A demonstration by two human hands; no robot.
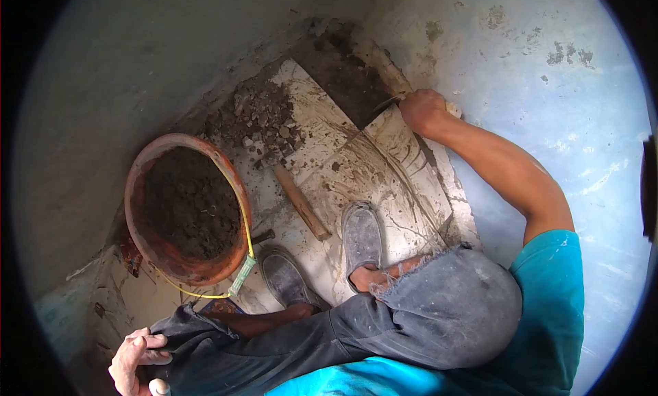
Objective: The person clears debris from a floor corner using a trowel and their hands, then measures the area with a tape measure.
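Note:
My right hand is closed in a fist by the blue wall, at the edge of the dark bare patch in the floor corner. A thin, dark blade, which looks like a trowel, sticks out of that fist to the left; its handle is hidden in my fingers. Below the blade lies a mud-smeared white tile. My left hand rests near my left knee, fingers apart and loosely bent, holding nothing.
An orange bucket of dark, damp mix stands at left, its yellow handle hanging with a green grip. A wooden-handled hammer lies beside broken rubble. My shoes are on the dirty tiles. Walls close in on both sides.

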